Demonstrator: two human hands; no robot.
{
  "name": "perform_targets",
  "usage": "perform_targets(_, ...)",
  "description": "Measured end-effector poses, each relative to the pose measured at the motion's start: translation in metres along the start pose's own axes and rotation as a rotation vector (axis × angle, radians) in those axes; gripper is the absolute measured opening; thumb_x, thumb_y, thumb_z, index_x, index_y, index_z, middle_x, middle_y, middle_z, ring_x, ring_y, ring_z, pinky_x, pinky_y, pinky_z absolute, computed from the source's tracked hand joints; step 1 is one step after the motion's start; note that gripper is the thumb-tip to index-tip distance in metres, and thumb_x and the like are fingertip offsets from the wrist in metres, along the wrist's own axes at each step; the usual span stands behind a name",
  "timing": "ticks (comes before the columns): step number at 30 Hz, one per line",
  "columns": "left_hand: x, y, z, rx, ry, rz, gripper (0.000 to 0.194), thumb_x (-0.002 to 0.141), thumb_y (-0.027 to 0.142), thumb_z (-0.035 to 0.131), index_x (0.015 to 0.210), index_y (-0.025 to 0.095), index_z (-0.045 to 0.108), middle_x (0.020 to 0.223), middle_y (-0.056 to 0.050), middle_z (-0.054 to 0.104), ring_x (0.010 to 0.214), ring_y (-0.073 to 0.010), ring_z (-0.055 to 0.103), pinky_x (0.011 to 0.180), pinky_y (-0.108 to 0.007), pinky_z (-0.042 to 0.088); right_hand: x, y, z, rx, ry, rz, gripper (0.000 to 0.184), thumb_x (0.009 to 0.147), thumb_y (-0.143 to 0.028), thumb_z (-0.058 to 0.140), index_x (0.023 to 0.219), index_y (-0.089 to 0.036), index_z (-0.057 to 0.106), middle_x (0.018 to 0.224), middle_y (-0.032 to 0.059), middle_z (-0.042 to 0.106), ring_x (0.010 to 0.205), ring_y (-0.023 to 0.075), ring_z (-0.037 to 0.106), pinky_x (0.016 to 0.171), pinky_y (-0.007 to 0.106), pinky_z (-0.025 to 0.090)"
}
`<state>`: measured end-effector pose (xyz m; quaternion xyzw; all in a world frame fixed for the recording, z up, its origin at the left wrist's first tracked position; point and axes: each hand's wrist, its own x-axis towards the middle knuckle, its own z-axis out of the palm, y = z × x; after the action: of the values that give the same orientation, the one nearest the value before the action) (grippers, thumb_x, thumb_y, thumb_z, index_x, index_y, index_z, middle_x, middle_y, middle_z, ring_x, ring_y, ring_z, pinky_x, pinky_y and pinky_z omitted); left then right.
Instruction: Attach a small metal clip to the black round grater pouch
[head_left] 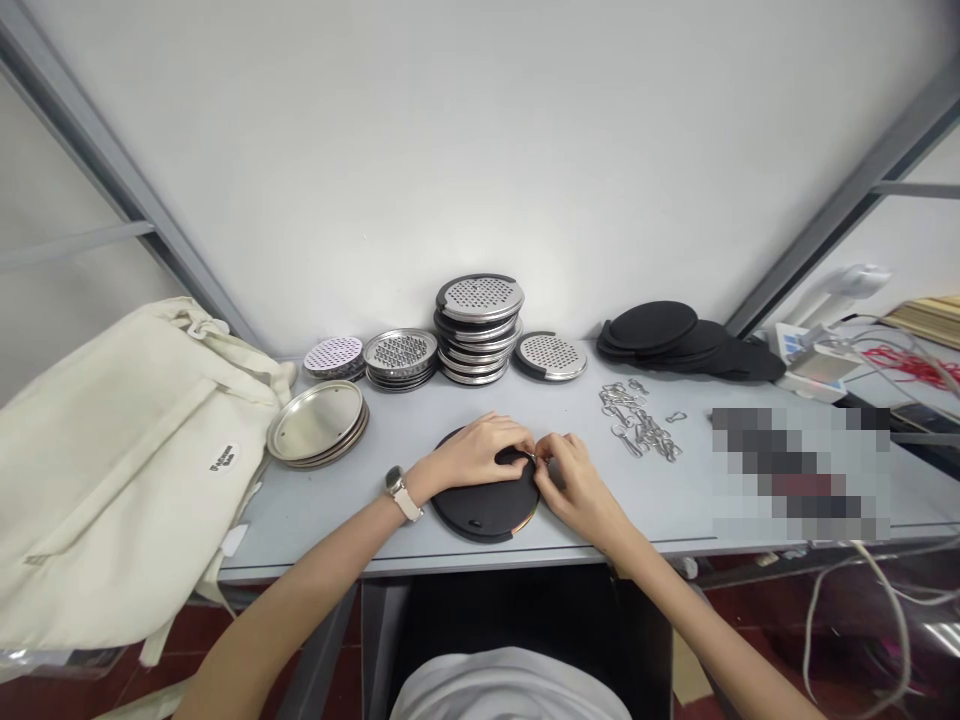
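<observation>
A round black disc (480, 508) lies flat near the table's front edge, with a shiny coloured strip along its lower right rim. Across its upper part rests my left hand (484, 450), thumb and fingers closed on the disc's right edge. My right hand (576, 490) is closed in a pinch at that same edge, on a small metal clip (532, 457) mostly covered by the fingertips. The fingertips of both hands nearly meet there. To the right, loose metal snap clips (637, 425) lie in a scattered pile.
Along the wall stand a tall stack of round graters (480, 300), a lower grater stack (400, 352), a single grater (553, 355) and black discs (652, 325). Round metal plates (315, 420) are stacked at left, beside a cream bag (127, 480). White cables (892, 600) hang at right.
</observation>
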<state>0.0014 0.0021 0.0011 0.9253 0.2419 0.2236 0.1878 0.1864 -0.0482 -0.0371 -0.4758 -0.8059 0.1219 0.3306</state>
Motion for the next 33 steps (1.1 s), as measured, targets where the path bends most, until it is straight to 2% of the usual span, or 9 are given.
perform_targets(11, -0.0016, -0.0024, -0.0004, 0.093, 0.055, 0.016, 0.011, 0.091, 0.023, 0.047, 0.092, 0.018, 0.056, 0.092, -0.004, 0.057, 0.09, -0.0166, 0.053, 0.086, -0.03, 0.04, -0.0007, 0.0018, -0.0014, 0.1, 0.031, -0.034, 0.007, 0.093, -0.018, 0.039, 0.094, -0.022, 0.045, 0.088, 0.0052, 0.053, 0.087, 0.021, 0.047, 0.078, 0.037, 0.042)
perform_targets(20, -0.0012, -0.0015, 0.0002, 0.188, 0.081, 0.009, 0.016, 0.095, 0.022, 0.039, 0.091, 0.017, 0.053, 0.089, -0.004, 0.058, 0.087, -0.0165, 0.052, 0.084, -0.031, 0.038, 0.0006, 0.0027, -0.0008, 0.068, 0.092, 0.019, 0.004, 0.09, -0.018, 0.045, 0.09, -0.022, 0.046, 0.085, 0.0043, 0.053, 0.086, 0.0217, 0.048, 0.078, 0.038, 0.042)
perform_targets(28, -0.0009, -0.0018, -0.0024, 0.171, 0.076, -0.019, 0.014, 0.094, 0.018, 0.039, 0.091, 0.017, 0.053, 0.09, -0.002, 0.06, 0.089, -0.0149, 0.052, 0.086, -0.029, 0.037, 0.0013, 0.0027, -0.0024, 0.106, 0.06, 0.039, 0.006, 0.09, -0.02, 0.044, 0.086, -0.023, 0.047, 0.084, 0.0035, 0.055, 0.084, 0.0208, 0.05, 0.077, 0.037, 0.043)
perform_targets(33, -0.0017, -0.0035, -0.0015, 0.19, 0.06, -0.011, 0.012, 0.093, 0.018, 0.043, 0.089, 0.017, 0.055, 0.089, -0.002, 0.06, 0.09, -0.0155, 0.051, 0.085, -0.03, 0.036, 0.0005, 0.004, -0.002, 0.15, 0.088, 0.045, 0.01, 0.09, -0.021, 0.047, 0.099, -0.022, 0.05, 0.089, 0.0044, 0.056, 0.089, 0.0203, 0.054, 0.082, 0.037, 0.044)
